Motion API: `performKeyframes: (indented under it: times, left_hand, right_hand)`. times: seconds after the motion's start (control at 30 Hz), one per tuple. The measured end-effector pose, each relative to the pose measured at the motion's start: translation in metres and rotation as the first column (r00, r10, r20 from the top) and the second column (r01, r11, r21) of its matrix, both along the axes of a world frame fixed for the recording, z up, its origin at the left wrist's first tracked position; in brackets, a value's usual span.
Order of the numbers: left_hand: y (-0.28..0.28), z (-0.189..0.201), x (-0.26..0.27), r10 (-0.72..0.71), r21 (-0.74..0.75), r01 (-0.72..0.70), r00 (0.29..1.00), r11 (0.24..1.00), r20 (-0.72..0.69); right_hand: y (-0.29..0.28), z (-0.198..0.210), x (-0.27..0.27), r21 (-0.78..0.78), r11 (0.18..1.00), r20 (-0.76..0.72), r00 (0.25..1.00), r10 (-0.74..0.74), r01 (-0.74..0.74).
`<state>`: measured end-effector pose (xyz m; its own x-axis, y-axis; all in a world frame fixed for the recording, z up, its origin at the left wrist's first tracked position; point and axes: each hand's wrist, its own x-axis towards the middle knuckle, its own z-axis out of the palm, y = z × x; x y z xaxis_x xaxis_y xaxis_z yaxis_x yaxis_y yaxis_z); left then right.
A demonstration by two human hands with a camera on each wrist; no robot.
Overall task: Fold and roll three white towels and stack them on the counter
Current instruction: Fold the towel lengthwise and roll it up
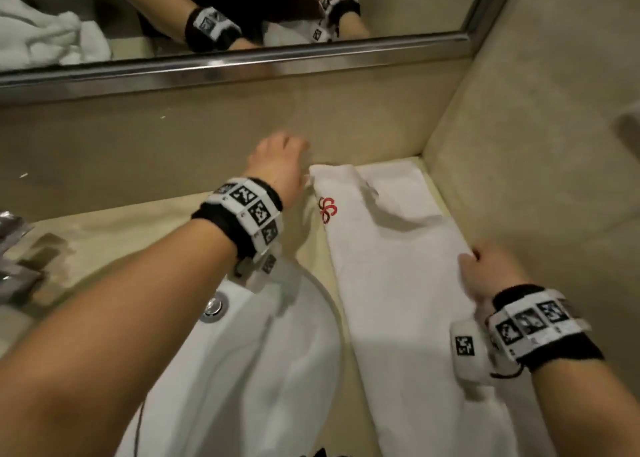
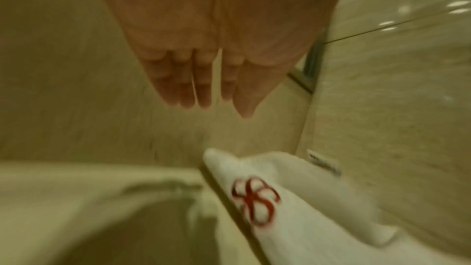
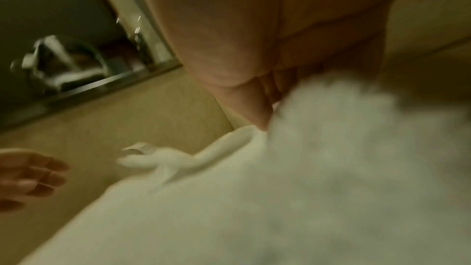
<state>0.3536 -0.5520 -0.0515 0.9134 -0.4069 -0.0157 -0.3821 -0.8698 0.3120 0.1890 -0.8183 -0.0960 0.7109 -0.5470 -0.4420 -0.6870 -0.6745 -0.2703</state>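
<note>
A long white towel [image 1: 391, 273] with a red logo [image 1: 327, 209] lies folded lengthwise on the beige counter, running from the far right corner toward me. Its far end is rumpled, with a flap turned up. My left hand [image 1: 280, 162] hovers just left of the towel's far corner, fingers straight and holding nothing; the left wrist view shows those fingers [image 2: 201, 88] above the towel [image 2: 293, 219]. My right hand [image 1: 485, 269] pinches the towel's right edge, thumb and fingers [image 3: 257, 106] closed on the cloth [image 3: 305, 168].
A white sink basin [image 1: 263, 363] with a chrome drain [image 1: 214, 307] lies left of the towel. A mirror with a metal frame [image 1: 242, 65] runs along the back and reflects a bunch of white cloth [image 1: 48, 37]. Beige walls close the corner at right. Dark packets [image 1: 17, 259] sit far left.
</note>
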Motion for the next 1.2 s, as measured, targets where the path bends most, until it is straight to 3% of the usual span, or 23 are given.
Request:
performKeyframes:
  times: [0.07,0.13,0.2,0.27,0.37,0.43,0.5,0.63,0.7,0.8,0.9,1.03,1.2]
  left_hand:
    - [-0.005,-0.027,-0.005,0.086,-0.006,-0.091,0.957,0.996,-0.276]
    - [-0.008,-0.048,-0.012,0.144,-0.047,-0.186,0.880,0.982,-0.453]
    - [-0.013,-0.061,-0.015,0.161,-0.097,-0.241,0.848,0.966,-0.505]
    - [-0.019,-0.064,-0.013,0.179,-0.168,-0.314,0.822,0.934,-0.540]
    - [-0.034,-0.064,-0.003,0.221,-0.158,-0.362,0.802,0.919,-0.555]
    - [-0.043,-0.065,0.001,0.220,-0.084,-0.303,0.829,0.949,-0.514]
    - [-0.048,-0.067,0.005,0.210,-0.039,-0.262,0.847,0.964,-0.488]
    - [-0.042,-0.071,0.013,0.228,-0.045,-0.291,0.829,0.956,-0.511]
    - [-0.035,-0.072,0.015,0.242,-0.087,-0.339,0.805,0.937,-0.542]
    - [-0.031,-0.070,0.016,0.240,-0.176,-0.432,0.746,0.885,-0.620]
    - [-0.033,-0.067,0.016,0.244,-0.170,-0.435,0.742,0.884,-0.624]
    - [-0.030,-0.066,0.018,0.236,-0.157,-0.442,0.708,0.883,-0.665]
    - [-0.027,-0.067,0.018,0.162,-0.272,-0.524,0.640,0.807,-0.751]
  right_hand:
    - [-0.003,-0.013,-0.003,-0.035,0.999,-0.106,0.994,0.006,-0.010]
    - [-0.002,-0.016,0.005,-0.055,0.998,-0.080,0.996,0.028,-0.032]
    - [-0.002,-0.015,0.022,-0.097,0.990,-0.019,0.995,0.097,-0.098]
    - [0.002,-0.012,0.042,-0.195,0.945,0.036,0.961,0.275,-0.263]
    - [0.009,-0.012,0.076,-0.356,0.772,0.009,0.824,0.567,-0.527]
    - [0.010,-0.016,0.093,-0.349,0.712,-0.021,0.764,0.645,-0.610]
    - [0.003,-0.020,0.108,-0.303,0.771,0.027,0.804,0.595,-0.560]
    - [-0.015,-0.027,0.131,-0.227,0.938,0.084,0.954,0.288,-0.263]
    - [-0.016,-0.032,0.140,-0.150,0.977,0.076,0.984,0.161,-0.149]
    - [-0.016,-0.036,0.151,-0.196,0.961,-0.024,0.981,0.192,-0.193]
    - [-0.019,-0.037,0.155,-0.262,0.937,-0.119,0.972,0.205,-0.229]
    - [-0.020,-0.044,0.157,-0.271,0.925,-0.149,0.961,0.233,-0.266]
    - [-0.022,-0.042,0.158,-0.261,0.935,-0.125,0.969,0.215,-0.241]
